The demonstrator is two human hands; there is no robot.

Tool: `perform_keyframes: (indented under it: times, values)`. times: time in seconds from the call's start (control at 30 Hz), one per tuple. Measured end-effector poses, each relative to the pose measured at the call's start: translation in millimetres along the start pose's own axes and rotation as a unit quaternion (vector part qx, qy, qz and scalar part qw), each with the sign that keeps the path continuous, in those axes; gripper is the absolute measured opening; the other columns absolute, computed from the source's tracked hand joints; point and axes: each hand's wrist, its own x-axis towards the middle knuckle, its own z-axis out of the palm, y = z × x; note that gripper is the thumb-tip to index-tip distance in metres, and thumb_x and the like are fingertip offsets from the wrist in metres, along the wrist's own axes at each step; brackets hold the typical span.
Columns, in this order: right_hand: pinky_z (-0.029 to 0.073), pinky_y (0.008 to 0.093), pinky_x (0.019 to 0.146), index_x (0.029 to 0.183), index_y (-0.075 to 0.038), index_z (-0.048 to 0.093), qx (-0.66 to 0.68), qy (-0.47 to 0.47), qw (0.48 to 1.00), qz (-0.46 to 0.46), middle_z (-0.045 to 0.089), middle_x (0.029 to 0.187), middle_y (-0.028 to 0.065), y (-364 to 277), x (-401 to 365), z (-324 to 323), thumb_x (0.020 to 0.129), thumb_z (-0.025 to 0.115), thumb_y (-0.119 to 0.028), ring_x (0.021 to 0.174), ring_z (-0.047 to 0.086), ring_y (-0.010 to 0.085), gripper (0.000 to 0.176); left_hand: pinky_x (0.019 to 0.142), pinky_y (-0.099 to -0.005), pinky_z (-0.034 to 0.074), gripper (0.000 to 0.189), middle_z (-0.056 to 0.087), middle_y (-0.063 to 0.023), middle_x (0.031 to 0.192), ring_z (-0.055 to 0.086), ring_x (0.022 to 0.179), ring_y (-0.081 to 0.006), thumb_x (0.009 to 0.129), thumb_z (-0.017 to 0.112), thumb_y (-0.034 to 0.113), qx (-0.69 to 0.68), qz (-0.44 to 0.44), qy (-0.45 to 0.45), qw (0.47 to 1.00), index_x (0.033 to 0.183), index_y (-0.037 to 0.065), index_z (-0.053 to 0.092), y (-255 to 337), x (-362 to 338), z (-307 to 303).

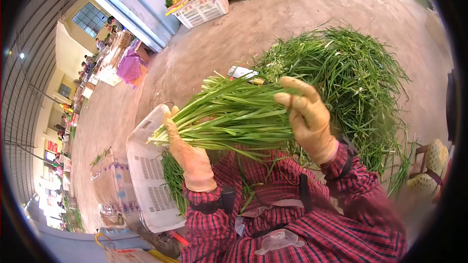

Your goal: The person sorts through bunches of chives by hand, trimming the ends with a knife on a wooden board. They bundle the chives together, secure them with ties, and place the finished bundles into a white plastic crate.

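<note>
A thick bunch of garlic chives lies crosswise in front of my chest, pale stem ends to the left and green leaves to the right. My left hand, in a pale yellow rubber glove, is closed around the stem end. At the leaf end, my gloved right hand is raised with its fingers bent and apart, nothing between them. Beyond it spreads a large heap of loose garlic chives on the floor.
A white plastic crate with greens beside it stands at my left, next to a cardboard box. A small white packet lies by the heap. Another filled crate stands ahead near a blue pillar. A cushioned stool is at right.
</note>
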Motion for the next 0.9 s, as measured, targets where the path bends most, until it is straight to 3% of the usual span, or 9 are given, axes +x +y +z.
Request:
perform_keyframes:
  times: [0.1, 0.17, 0.27, 0.33, 0.43, 0.57, 0.7, 0.77, 0.9]
  values:
    - [0.049, 0.0439, 0.091, 0.105, -0.013, 0.071, -0.141, -0.02, 0.983, -0.113, 0.056, 0.127, 0.0154, -30, 14, 9, 0.063, 0.062, 0.01, 0.114, 0.057, 0.0359, 0.049, 0.102, -0.0374, 0.044, 0.044, 0.05, -0.0122, 0.136, 0.049, 0.123, -0.0234, 0.103, 0.042, 0.03, 0.044, 0.016, -0.005, 0.999, 0.138, 0.004, 0.043, -1, -5, -2]
    - [0.048, 0.0451, 0.093, 0.11, -0.021, 0.07, -0.143, -0.017, 0.976, -0.164, 0.057, 0.126, 0.0124, -37, 9, 11, 0.064, 0.064, 0.005, 0.111, 0.057, 0.0373, 0.053, 0.094, -0.0465, 0.051, 0.044, 0.051, -0.0077, 0.132, 0.052, 0.116, -0.0233, 0.098, 0.053, 0.033, -0.035, -0.02, 0.003, 0.999, 0.133, 0.007, 0.047, -5, -3, -7]
    - [0.048, 0.0441, 0.093, 0.115, -0.019, 0.067, -0.073, -0.04, 0.984, -0.155, 0.058, 0.125, 0.0121, -42, 0, 13, 0.064, 0.064, 0.006, 0.109, 0.059, 0.0355, 0.057, 0.093, -0.0462, 0.051, 0.041, 0.052, -0.0075, 0.131, 0.052, 0.116, -0.0228, 0.098, 0.053, 0.033, -0.019, -0.018, -0.018, 0.999, 0.13, 0.007, 0.048, -6, -2, -13]
    - [0.049, 0.0422, 0.091, 0.118, -0.017, 0.065, 0.042, -0.138, 0.989, 0.018, 0.058, 0.124, 0.0122, -43, -10, 15, 0.068, 0.065, 0.003, 0.107, 0.06, 0.0333, 0.054, 0.098, -0.0423, 0.047, 0.042, 0.051, -0.0094, 0.133, 0.051, 0.12, -0.0229, 0.1, 0.049, 0.031, -0.023, -0.024, -0.005, 0.999, 0.134, 0.005, 0.046, -6, -7, -7]
    - [0.048, 0.0405, 0.093, 0.12, -0.014, 0.063, 0.118, -0.195, 0.972, 0.058, 0.058, 0.124, 0.0125, -40, -21, 31, 0.072, 0.068, -0.004, 0.11, 0.059, 0.0309, 0.049, 0.1, -0.0395, 0.046, 0.042, 0.052, -0.0098, 0.132, 0.051, 0.119, -0.0222, 0.1, 0.049, 0.031, -0.03, -0.028, 0.002, 0.999, 0.132, 0.004, 0.047, -10, -10, -6]
    - [0.033, 0.0477, 0.106, 0.133, -0.022, 0.053, -0.179, -0.275, 0.94, -0.092, 0.048, 0.138, 0.0099, -20, -21, 57, 0.077, 0.071, -0.03, 0.13, 0.043, 0.0302, 0.059, 0.099, -0.0387, 0.047, 0.04, 0.055, -0.0085, 0.127, 0.053, 0.115, -0.0206, 0.098, 0.054, 0.032, -0.023, -0.023, -0.002, 0.999, 0.127, 0.005, 0.05, -16, -13, -6]
    - [0.034, 0.0463, 0.106, 0.125, -0.016, 0.058, -0.183, -0.328, 0.927, -0.016, 0.052, 0.134, 0.009, 28, -37, 40, 0.077, 0.071, -0.031, 0.127, 0.045, 0.0319, 0.052, 0.1, -0.042, 0.046, 0.042, 0.055, -0.0098, 0.13, 0.053, 0.118, -0.023, 0.098, 0.054, 0.032, -0.049, -0.015, 0.047, 0.998, 0.131, 0.006, 0.05, -8, 3, -30]
    - [0.039, 0.042, 0.103, 0.118, -0.011, 0.062, -0.127, -0.313, 0.941, 0.027, 0.056, 0.128, 0.0106, 56, -42, 15, 0.076, 0.073, -0.022, 0.122, 0.049, 0.0315, 0.045, 0.101, -0.0431, 0.046, 0.043, 0.054, -0.0099, 0.133, 0.052, 0.12, -0.0246, 0.098, 0.053, 0.032, -0.032, -0.003, 0.07, 0.997, 0.134, 0.008, 0.048, 4, 6, -34]
    - [0.041, 0.0377, 0.102, 0.115, -0.008, 0.063, -0.195, -0.071, 0.97, 0.125, 0.057, 0.127, 0.0106, 74, -44, -18, 0.079, 0.071, -0.007, 0.119, 0.051, 0.0277, 0.037, 0.103, -0.0428, 0.044, 0.045, 0.05, -0.0087, 0.137, 0.05, 0.124, -0.0254, 0.1, 0.049, 0.032, -0.028, 0.016, 0.093, 0.995, 0.138, 0.009, 0.044, 12, 23, -60]
